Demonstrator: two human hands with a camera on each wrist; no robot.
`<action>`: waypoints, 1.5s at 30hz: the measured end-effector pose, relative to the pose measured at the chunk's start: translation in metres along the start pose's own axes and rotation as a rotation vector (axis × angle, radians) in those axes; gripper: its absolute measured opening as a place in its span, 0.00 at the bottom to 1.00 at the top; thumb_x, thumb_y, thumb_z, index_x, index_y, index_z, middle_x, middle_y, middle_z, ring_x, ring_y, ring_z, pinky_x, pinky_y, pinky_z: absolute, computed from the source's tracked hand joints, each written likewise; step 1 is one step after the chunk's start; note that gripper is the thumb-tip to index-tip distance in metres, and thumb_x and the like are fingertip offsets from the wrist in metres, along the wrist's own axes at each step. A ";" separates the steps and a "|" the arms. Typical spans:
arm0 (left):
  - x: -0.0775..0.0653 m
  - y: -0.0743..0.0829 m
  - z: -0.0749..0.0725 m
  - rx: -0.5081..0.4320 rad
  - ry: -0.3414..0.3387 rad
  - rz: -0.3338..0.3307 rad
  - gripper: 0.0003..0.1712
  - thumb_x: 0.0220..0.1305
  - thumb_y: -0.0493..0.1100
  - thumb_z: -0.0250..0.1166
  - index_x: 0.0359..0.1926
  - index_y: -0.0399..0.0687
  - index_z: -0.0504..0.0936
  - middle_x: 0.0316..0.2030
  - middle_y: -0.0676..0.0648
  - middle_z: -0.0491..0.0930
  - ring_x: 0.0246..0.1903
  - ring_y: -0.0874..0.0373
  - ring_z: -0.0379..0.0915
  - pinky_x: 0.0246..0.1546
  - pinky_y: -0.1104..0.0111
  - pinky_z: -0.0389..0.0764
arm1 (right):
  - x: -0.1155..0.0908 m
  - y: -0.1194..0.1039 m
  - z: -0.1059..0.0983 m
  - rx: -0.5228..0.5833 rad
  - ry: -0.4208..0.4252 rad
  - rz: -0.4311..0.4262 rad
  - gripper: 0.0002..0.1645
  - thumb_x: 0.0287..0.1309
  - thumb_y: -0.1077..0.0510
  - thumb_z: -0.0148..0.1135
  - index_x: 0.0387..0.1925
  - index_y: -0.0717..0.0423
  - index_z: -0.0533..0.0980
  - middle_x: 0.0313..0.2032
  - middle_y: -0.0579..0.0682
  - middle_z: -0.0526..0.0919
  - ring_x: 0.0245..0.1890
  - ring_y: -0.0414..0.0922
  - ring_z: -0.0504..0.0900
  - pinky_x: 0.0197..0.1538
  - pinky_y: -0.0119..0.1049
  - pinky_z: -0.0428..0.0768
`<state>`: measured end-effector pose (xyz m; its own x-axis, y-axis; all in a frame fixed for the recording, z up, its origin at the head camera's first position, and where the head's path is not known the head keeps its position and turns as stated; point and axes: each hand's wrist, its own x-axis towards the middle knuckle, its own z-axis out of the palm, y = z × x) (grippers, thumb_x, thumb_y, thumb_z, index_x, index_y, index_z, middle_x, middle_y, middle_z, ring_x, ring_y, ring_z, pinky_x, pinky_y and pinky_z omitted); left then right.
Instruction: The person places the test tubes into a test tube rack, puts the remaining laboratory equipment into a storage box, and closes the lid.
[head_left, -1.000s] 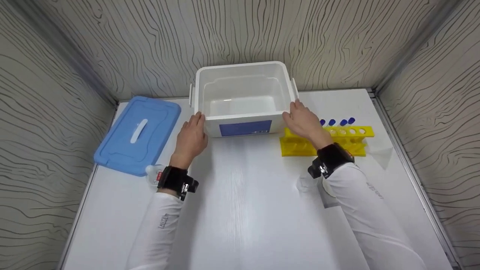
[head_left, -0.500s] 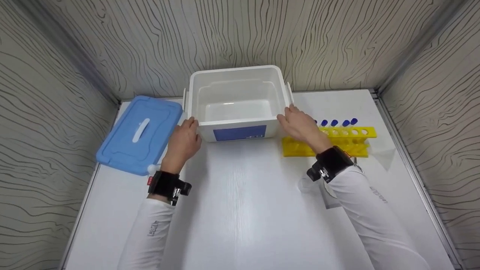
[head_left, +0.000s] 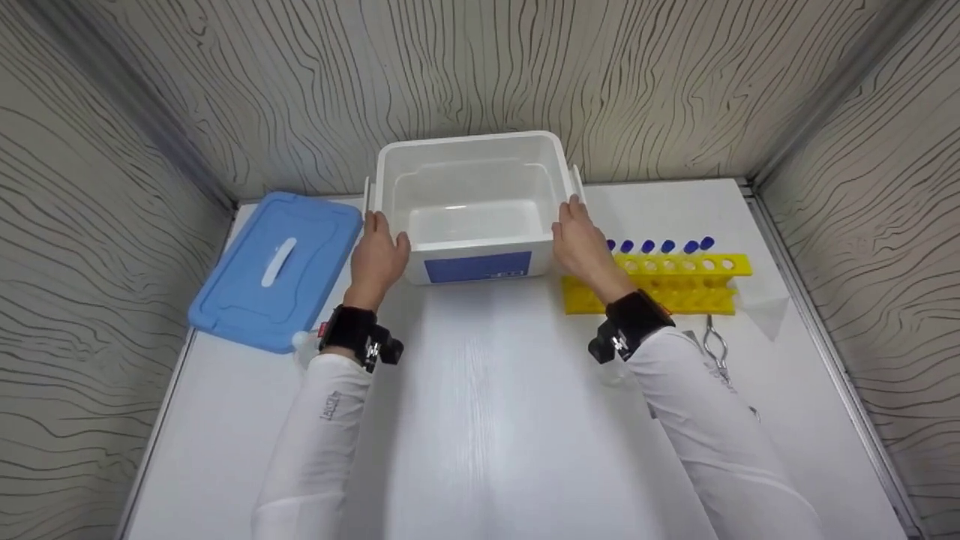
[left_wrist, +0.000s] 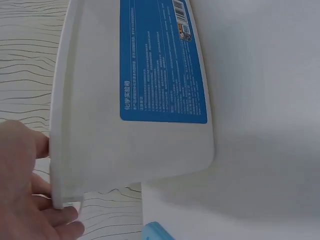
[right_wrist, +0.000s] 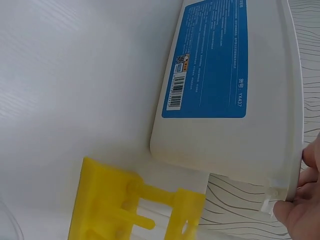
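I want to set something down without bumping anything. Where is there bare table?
Widest: the middle of the white table, between the person's white sleeves, nearer than the open white plastic box. Narrower: beyond the blue-capped tubes, before the patterned back wall. Crowded: right, around the yellow plastic rack and silver metal tool; far left, under the rectangular blue lid.

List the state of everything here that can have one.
Box: open, upright
Lid: off, lying flat, handle up
Rack: standing
Tubes: capped
Left hand: touching box, front left corner
Right hand: touching box, front right corner
Metal tool: partly hidden, unclear
Clear containers: mostly hidden, unclear
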<state>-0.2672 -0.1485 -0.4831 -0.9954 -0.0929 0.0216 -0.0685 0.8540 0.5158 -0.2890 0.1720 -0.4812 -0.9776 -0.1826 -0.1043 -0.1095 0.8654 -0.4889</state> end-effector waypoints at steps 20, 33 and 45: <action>-0.030 -0.007 -0.003 -0.158 0.021 -0.054 0.37 0.61 0.36 0.47 0.72 0.24 0.57 0.72 0.26 0.57 0.68 0.35 0.63 0.58 0.50 0.76 | -0.036 -0.008 0.012 0.060 0.076 0.005 0.33 0.75 0.53 0.42 0.71 0.70 0.60 0.76 0.66 0.53 0.71 0.62 0.66 0.72 0.54 0.66; -0.062 -0.010 -0.007 -0.126 0.057 -0.054 0.37 0.60 0.38 0.50 0.70 0.26 0.61 0.70 0.27 0.62 0.55 0.34 0.76 0.48 0.49 0.80 | -0.067 -0.006 0.016 0.123 0.144 -0.035 0.31 0.72 0.54 0.49 0.67 0.70 0.66 0.72 0.68 0.60 0.41 0.57 0.88 0.38 0.40 0.85; -0.086 -0.011 -0.008 -0.121 0.064 -0.068 0.36 0.61 0.37 0.52 0.69 0.26 0.63 0.69 0.27 0.64 0.55 0.33 0.76 0.50 0.48 0.81 | -0.093 -0.002 0.023 0.100 0.230 -0.090 0.26 0.69 0.57 0.54 0.61 0.71 0.72 0.66 0.70 0.69 0.43 0.60 0.87 0.39 0.42 0.86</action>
<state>-0.1799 -0.1539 -0.4839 -0.9822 -0.1843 0.0360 -0.1232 0.7773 0.6170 -0.1935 0.1764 -0.4898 -0.9812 -0.1355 0.1376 -0.1904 0.7983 -0.5713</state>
